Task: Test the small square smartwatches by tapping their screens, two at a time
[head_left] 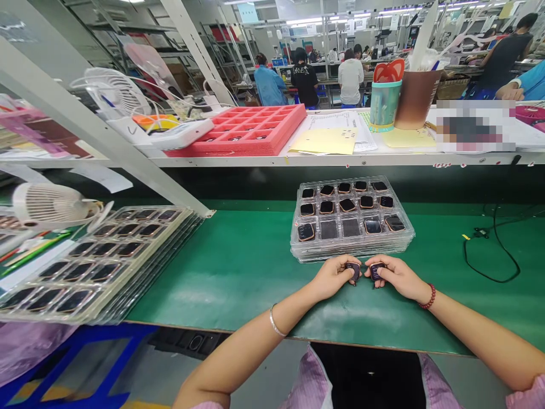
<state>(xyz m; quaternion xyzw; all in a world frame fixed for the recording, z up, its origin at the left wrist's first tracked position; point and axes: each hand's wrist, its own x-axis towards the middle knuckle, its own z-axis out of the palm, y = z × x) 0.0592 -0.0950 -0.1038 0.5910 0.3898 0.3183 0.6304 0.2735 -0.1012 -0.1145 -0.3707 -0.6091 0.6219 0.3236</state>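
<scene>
Over the green mat, my left hand (334,276) grips a small dark watch face (353,272) between thumb and fingers. Close beside it, my right hand (395,275) has hold of a second watch face (377,271), its screen showing small marks. The two watch faces are a little apart. Just beyond my hands lies a stack of clear plastic trays (353,248). The top tray holds several watch faces in rows, and two compartments in its front row have no watch in them.
More stacked trays of watch faces (102,250) stand at the left, near a white fan (51,205). A shelf (264,161) crosses behind, carrying a red foam tray (242,128), papers and cups. A black cable (496,278) lies at the right. People sit in the background.
</scene>
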